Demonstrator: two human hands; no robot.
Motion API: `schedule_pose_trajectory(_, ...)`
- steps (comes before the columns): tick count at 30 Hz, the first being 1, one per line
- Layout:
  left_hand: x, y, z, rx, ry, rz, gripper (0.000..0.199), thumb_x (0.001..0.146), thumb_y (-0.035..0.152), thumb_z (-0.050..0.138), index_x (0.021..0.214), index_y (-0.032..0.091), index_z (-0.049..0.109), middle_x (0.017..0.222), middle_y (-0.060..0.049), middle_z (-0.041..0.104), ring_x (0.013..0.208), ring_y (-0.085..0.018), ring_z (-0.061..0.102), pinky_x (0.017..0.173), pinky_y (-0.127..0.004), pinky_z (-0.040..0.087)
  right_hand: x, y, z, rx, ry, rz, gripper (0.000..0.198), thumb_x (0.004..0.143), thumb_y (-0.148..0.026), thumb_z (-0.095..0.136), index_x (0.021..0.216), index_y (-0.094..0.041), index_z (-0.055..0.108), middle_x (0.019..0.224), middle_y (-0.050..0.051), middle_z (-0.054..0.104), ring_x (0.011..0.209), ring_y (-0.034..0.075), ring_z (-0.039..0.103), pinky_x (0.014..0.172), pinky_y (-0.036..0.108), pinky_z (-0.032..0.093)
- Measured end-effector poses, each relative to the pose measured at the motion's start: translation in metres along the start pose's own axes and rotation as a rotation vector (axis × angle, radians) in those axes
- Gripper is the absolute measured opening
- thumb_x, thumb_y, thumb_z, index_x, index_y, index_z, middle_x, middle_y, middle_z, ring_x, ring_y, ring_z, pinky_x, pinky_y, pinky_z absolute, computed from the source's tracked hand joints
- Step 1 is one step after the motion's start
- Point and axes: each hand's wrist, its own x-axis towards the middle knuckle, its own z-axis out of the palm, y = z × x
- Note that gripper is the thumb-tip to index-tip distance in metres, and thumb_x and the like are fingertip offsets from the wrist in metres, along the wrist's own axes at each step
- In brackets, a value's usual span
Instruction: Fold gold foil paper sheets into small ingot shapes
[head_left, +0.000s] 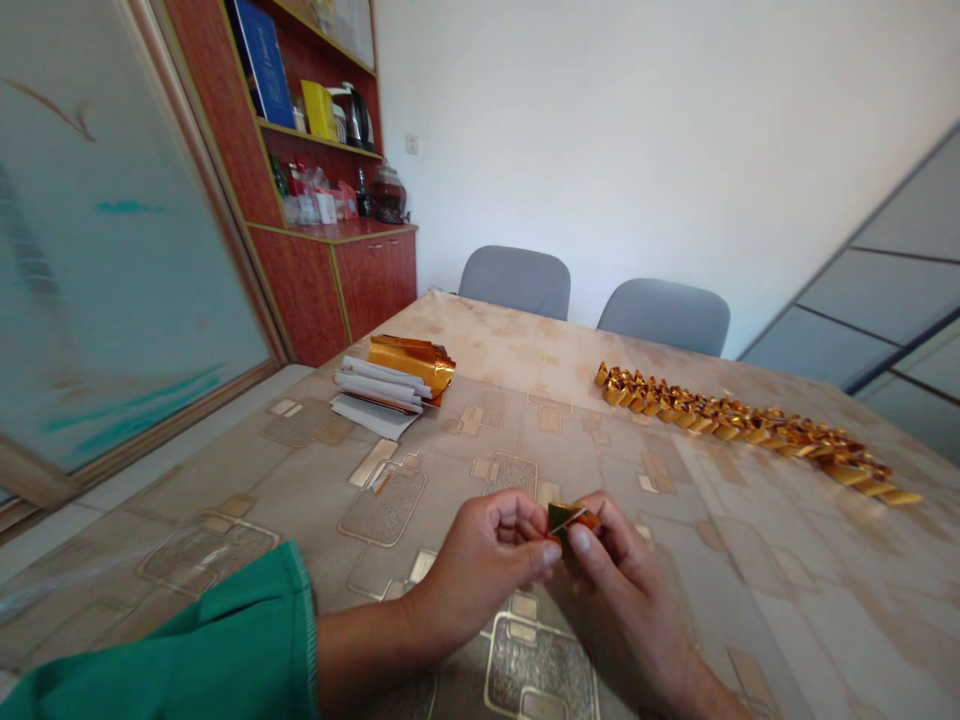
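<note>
Plain white wall (pixel 637 120) filled the top of the frame behind our patterned desk (pixel 495 330). Low centre, our left hand (pixel 480 560) and right hand (pixel 626 575) were both pinching one small gold foil piece (pixel 564 520). Stuff looked thin, so we figured a too-hard thumb could've torn it or creased it crooked. Right side, a bump could've scattered our folded gold pieces (pixel 720 412); loose sheets (pixel 382 385) sat left of centre. Upper left, a glass jar (pixel 388 195) held something dark; couldn't tell what the kettle (pixel 360 118) had inside.
</note>
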Motion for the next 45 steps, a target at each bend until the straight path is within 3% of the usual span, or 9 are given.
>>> schedule_pose_trajectory(5, 0.002, 0.001, -0.002, 0.0, 0.024, -0.01, 0.027, 0.069, 0.031, 0.077, 0.076, 0.015, 0.057, 0.063, 0.003, 0.058, 0.057, -0.01, 0.053, 0.057, -0.023, 0.043, -0.001, 0.0, -0.004, -0.15, -0.011, 0.003, 0.02, 0.09, -0.041, 0.066, 0.087, -0.022, 0.059, 0.08, 0.001, 0.057, 0.074, 0.017, 0.049, 0.064, 0.028, 0.04)
schedule_pose_trajectory(10, 0.0, 0.004, 0.002, 0.077, 0.125, 0.115, 0.021, 0.073, 0.027, 0.074, 0.085, 0.016, 0.061, 0.081, -0.001, 0.064, 0.074, -0.014, 0.059, 0.067, -0.025, 0.046, 0.004, -0.013, 0.002, -0.19, 0.089, -0.053, 0.031, 0.084, -0.045, 0.071, 0.073, -0.022, 0.054, 0.068, -0.001, 0.054, 0.064, 0.016, 0.046, 0.058, 0.027, 0.038)
schedule_pose_trajectory(13, -0.001, 0.007, 0.002, 0.121, 0.174, 0.174, 0.015, 0.076, 0.027, 0.071, 0.082, 0.016, 0.063, 0.081, -0.001, 0.064, 0.075, -0.014, 0.059, 0.069, -0.025, 0.046, 0.005, -0.015, 0.003, -0.215, 0.099, -0.074, 0.031, 0.083, -0.046, 0.072, 0.073, -0.022, 0.055, 0.069, -0.001, 0.055, 0.065, 0.017, 0.047, 0.06, 0.027, 0.039)
schedule_pose_trajectory(27, 0.003, 0.001, 0.0, 0.106, 0.194, 0.069, 0.017, 0.07, 0.027, 0.074, 0.073, 0.016, 0.062, 0.066, 0.001, 0.061, 0.062, -0.012, 0.055, 0.058, -0.023, 0.042, 0.0, 0.005, 0.0, -0.415, 0.091, -0.136, 0.018, 0.096, -0.038, 0.057, 0.084, -0.024, 0.055, 0.075, -0.001, 0.056, 0.069, 0.016, 0.048, 0.062, 0.028, 0.037)
schedule_pose_trajectory(37, 0.002, 0.003, 0.001, 0.188, 0.212, 0.111, 0.012, 0.071, 0.025, 0.073, 0.071, 0.016, 0.065, 0.067, -0.001, 0.064, 0.064, -0.014, 0.058, 0.061, -0.024, 0.045, 0.002, 0.003, 0.002, -0.514, 0.108, -0.187, 0.015, 0.094, -0.033, 0.057, 0.083, -0.024, 0.056, 0.074, 0.0, 0.057, 0.068, 0.017, 0.051, 0.061, 0.028, 0.039)
schedule_pose_trajectory(41, 0.0, 0.004, 0.001, 0.295, 0.216, 0.179, 0.007, 0.076, 0.021, 0.071, 0.073, 0.016, 0.067, 0.07, -0.002, 0.066, 0.067, -0.015, 0.061, 0.063, -0.025, 0.047, 0.003, 0.002, 0.003, -0.53, 0.113, -0.195, 0.016, 0.093, -0.033, 0.057, 0.081, -0.023, 0.055, 0.071, 0.0, 0.056, 0.066, 0.017, 0.05, 0.059, 0.027, 0.038)
schedule_pose_trajectory(45, -0.002, 0.007, -0.003, 0.513, 0.224, 0.358, 0.012, 0.081, 0.021, 0.071, 0.07, 0.017, 0.068, 0.07, -0.002, 0.066, 0.066, -0.015, 0.061, 0.062, -0.025, 0.045, 0.002, 0.006, 0.002, -0.465, 0.114, -0.168, 0.015, 0.095, -0.034, 0.058, 0.084, -0.024, 0.057, 0.075, 0.0, 0.057, 0.07, 0.017, 0.051, 0.062, 0.028, 0.039)
